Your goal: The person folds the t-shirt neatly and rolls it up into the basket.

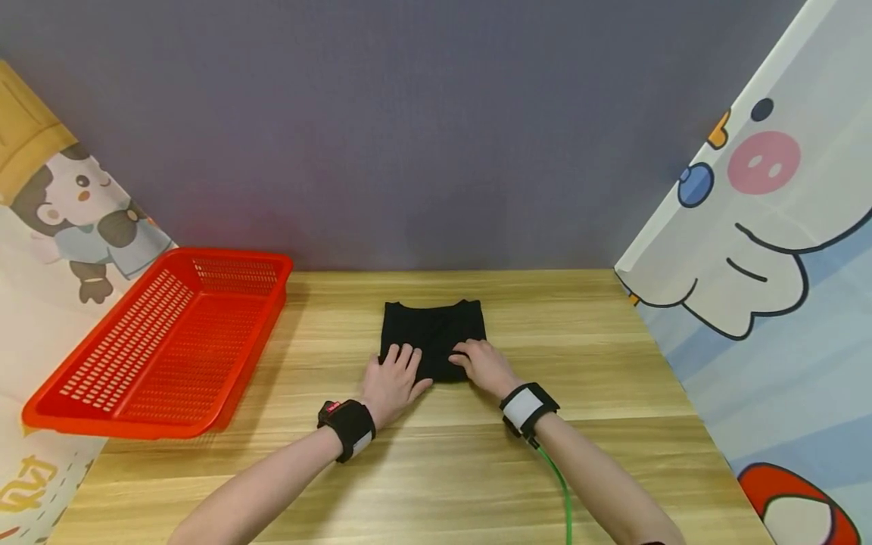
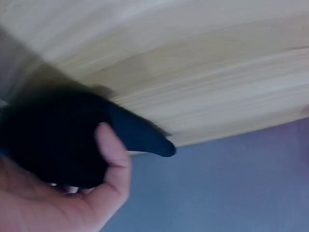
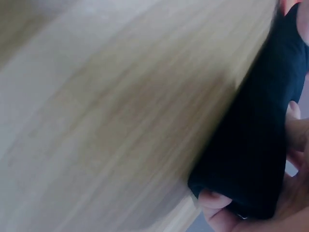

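Observation:
A folded black garment [image 1: 433, 329] lies on the wooden table, a shallow scoop along its far edge. Fingers spread and nearly straight, my left hand [image 1: 391, 384] rests on its near left part. The left thumb [image 2: 112, 145] overlaps the dark cloth [image 2: 58, 130] in the left wrist view. On the near right part is my right hand [image 1: 487, 369], its fingers bent. In the right wrist view one fingertip [image 3: 215, 199] curls round a corner of the cloth [image 3: 246, 140], with another fingertip on its upper side. Both hands wear black wrist straps.
At the left stands a red perforated plastic basket [image 1: 275, 303]. A grey wall [image 1: 436, 136] rises behind the table [image 1: 559, 469], and cartoon-printed panels [image 1: 783, 265] flank both sides. A green cable [image 1: 567, 492] trails from the right wrist strap.

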Demonstrator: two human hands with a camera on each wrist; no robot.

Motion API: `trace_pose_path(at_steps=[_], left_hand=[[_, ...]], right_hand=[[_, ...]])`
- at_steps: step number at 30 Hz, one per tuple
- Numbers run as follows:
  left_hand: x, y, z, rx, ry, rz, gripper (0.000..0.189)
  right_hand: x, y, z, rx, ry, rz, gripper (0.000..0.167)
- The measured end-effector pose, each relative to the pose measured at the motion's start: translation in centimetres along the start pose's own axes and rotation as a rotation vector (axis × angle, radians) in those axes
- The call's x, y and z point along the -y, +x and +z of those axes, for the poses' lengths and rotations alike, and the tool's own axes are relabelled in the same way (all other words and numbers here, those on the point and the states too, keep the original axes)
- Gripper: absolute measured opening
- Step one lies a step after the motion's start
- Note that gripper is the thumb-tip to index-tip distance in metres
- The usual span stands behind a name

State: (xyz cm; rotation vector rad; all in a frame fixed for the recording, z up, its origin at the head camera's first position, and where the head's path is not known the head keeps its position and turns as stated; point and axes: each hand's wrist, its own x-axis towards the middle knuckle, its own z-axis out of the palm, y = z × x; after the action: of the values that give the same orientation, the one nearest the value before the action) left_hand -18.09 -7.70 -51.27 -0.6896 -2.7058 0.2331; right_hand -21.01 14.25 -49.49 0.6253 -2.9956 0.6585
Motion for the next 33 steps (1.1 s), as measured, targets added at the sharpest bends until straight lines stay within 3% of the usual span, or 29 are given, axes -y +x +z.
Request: trace_pose_path(at_steps=[5, 9, 13, 16, 22, 27, 33], left_hand=[[-0.2, 0.2, 0.2, 0.006, -0.035, -0.018, 0.050], [0.1, 0.9, 0.3, 0.037, -0.127, -0.020, 0.040], [0.4, 1.6, 0.0, 0.099, -0.184, -0.017, 0.037], [0.7, 2.1, -0.3, 0.158, -0.213, -0.032, 0.038], [1.0, 2.8, -0.3, 0.233, -0.266, -0.060, 0.041], [1.2, 2.3, 0.0, 0.175, -0.235, -0.039, 0.047], [1.1, 0.9, 0.6, 0.039, -0.026, 0.012, 0.061]], right_hand=[[0.2, 0.3, -0.3, 0.022, 0.021, 0.004, 0.023], [0.3, 0.1, -0.2, 0.021, -0.080, 0.028, 0.031], [0.3, -0.6, 0.1, -0.001, -0.191, 0.035, 0.046], [0.4, -1.0, 0.3, -0.028, -0.216, 0.016, 0.057], [-0.1, -1.0, 0.7, -0.064, -0.211, -0.010, 0.053], [-0.5, -0.3, 1.0, -0.064, -0.151, -0.019, 0.044], [-0.8, 0.9, 0.5, -0.034, -0.005, -0.037, 0.036]])
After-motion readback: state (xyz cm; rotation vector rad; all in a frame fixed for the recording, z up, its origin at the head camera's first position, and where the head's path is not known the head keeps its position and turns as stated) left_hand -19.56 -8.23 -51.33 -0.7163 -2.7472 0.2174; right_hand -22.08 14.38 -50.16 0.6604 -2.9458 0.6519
